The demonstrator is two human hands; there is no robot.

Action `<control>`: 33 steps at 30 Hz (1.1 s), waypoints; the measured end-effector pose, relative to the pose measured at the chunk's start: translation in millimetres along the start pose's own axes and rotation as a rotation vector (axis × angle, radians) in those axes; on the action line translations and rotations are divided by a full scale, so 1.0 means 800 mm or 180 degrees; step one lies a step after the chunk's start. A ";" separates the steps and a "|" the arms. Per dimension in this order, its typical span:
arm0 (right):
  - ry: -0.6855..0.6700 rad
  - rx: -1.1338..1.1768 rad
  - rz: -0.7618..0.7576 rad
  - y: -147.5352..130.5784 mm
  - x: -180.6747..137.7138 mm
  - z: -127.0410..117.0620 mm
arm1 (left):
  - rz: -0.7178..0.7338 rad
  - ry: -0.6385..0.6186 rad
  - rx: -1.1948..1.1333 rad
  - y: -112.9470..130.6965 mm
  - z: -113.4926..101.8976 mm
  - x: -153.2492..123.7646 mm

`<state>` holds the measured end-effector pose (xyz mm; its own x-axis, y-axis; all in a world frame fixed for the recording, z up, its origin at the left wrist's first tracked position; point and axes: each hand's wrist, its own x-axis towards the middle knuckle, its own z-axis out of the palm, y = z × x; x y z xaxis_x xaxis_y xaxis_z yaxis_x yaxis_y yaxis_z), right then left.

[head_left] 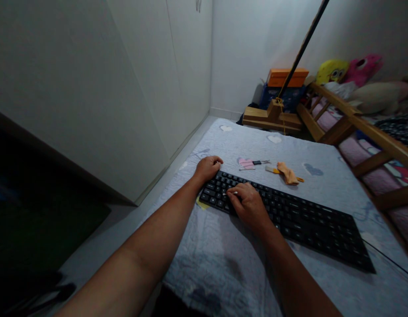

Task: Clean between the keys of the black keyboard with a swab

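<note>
A black keyboard [309, 222] lies across the heart-patterned bedspread. At its far left corner, my left hand [208, 168] rests with fingers curled against the edge, gripping it. Over the left-hand keys my right hand [247, 203] pinches a thin white cotton swab [231, 193], whose tip is close to the keys. Beyond the keyboard lie a metal tool with a black middle [257, 163], perhaps a keycap puller, and a second cotton swab [246, 169]. An orange cloth [288, 173] covers part of a yellow-handled tool [272, 170].
White cabinet doors [151, 79] stand to the left. A wooden bed rail [359, 125] runs along the right, with plush toys [332, 72] behind it. At the back, a dark pole [303, 48] rises from a wooden base [266, 115]. The keyboard's cable [389, 259] trails off right.
</note>
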<state>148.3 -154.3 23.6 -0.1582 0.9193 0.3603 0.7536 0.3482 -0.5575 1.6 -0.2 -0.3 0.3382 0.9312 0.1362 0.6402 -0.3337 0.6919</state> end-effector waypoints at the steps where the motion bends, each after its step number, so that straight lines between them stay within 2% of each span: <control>1: -0.0011 0.0003 -0.0001 0.000 0.000 0.000 | 0.0009 0.0000 -0.0001 -0.001 0.000 0.000; 33: -0.0019 0.0013 0.0063 0.000 -0.001 0.001 | 0.0030 -0.0024 -0.0019 -0.001 0.001 0.001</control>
<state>147.6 -154.7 22.8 -0.1471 0.9271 0.3447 0.7540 0.3306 -0.5675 1.7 0.8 -1.6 0.3494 0.9269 0.1373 0.6328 -0.3415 0.6949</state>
